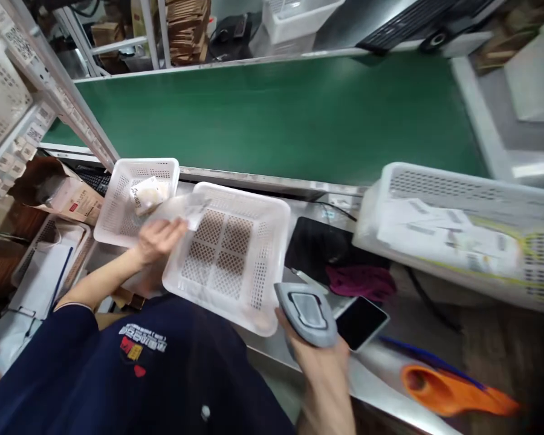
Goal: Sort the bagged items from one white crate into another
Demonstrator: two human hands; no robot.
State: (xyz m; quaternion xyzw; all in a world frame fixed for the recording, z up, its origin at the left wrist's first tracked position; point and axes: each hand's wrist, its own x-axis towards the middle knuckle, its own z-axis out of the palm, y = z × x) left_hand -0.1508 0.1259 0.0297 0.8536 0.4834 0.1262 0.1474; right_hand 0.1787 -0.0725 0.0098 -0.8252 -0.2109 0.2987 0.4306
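My left hand (158, 237) grips a clear plastic packet (181, 208) at the near left rim of an empty white perforated basket (263, 260). Beside it on the left stands a smaller white basket (113, 211) that holds a wrapped pale item (145, 194). My right hand (315, 356) holds a grey handheld scanner (308, 314) just off the empty basket's right corner, its window facing up. A black phone (361, 322) lies right of the scanner.
A green conveyor belt (276, 115) runs across behind the baskets. A third white basket (471, 235) with papers sits at right. A magenta cloth (360, 281), an orange tool (453, 393), a cardboard box (68, 196) and a metal rack (36, 78) surround the bench.
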